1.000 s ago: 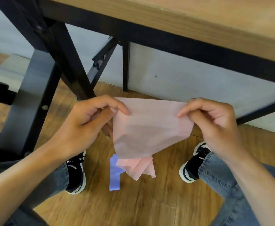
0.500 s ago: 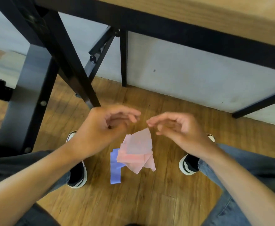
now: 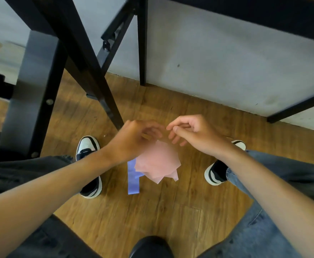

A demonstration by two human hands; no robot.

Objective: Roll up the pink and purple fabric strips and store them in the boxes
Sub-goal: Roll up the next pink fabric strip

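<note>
A crumpled pink fabric strip (image 3: 158, 164) lies on the wooden floor between my two shoes. A purple strip (image 3: 133, 180) sticks out from under its left side. My left hand (image 3: 133, 140) hovers just above the pink fabric's upper corner, blurred, with fingers loosely curled and nothing visibly in them. My right hand (image 3: 191, 133) hangs beside it to the right, thumb and fingers loosely bent and holding nothing. The fingertips of the two hands nearly meet above the pile. No boxes are in view.
Black table legs (image 3: 89, 71) slant down at the left, and a thinner black leg (image 3: 142, 43) stands behind. A grey wall (image 3: 217, 62) runs along the back. My shoes (image 3: 88, 149) (image 3: 217, 174) flank the fabric, and a dark rounded object (image 3: 150, 247) is at the bottom edge.
One second ago both hands held the pink fabric stretched between them. They let it go, it dropped onto the pile on the floor, and both hands have moved down toward it.
</note>
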